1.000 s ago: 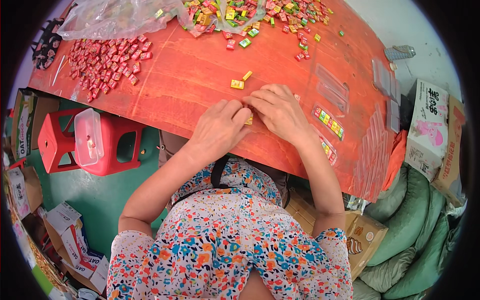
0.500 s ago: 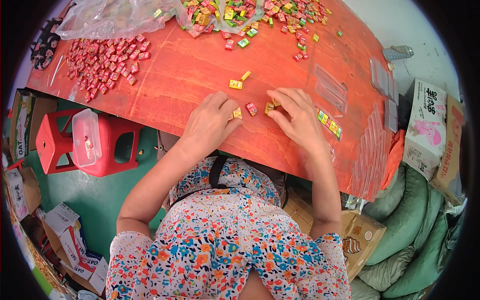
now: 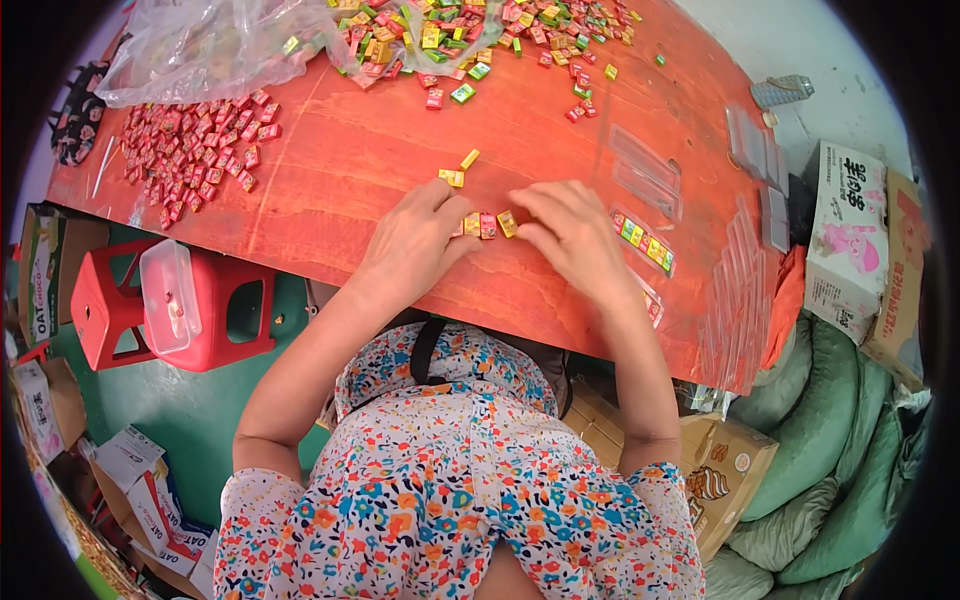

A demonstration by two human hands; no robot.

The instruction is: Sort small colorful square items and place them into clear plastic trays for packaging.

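My left hand (image 3: 415, 240) and my right hand (image 3: 570, 235) rest on the red table (image 3: 340, 170), fingertips facing each other. Between them lies a short row of small wrapped candies (image 3: 487, 225), yellow, red and yellow. The fingers of both hands touch the ends of that row. Two more yellow candies (image 3: 458, 170) lie just beyond my left hand. A filled clear strip of mixed candies (image 3: 643, 240) lies right of my right hand.
A pile of red candies (image 3: 190, 150) lies at the table's left, a mixed coloured pile (image 3: 480, 30) at the back beside a clear plastic bag (image 3: 210, 50). Empty clear trays (image 3: 645, 175) lie at the right. A red stool (image 3: 170, 310), cartons and green sacks (image 3: 830, 440) surround the table.
My hands have spread apart from a tight huddle at the table's near edge. The small row of candies between them is now uncovered and lined up.
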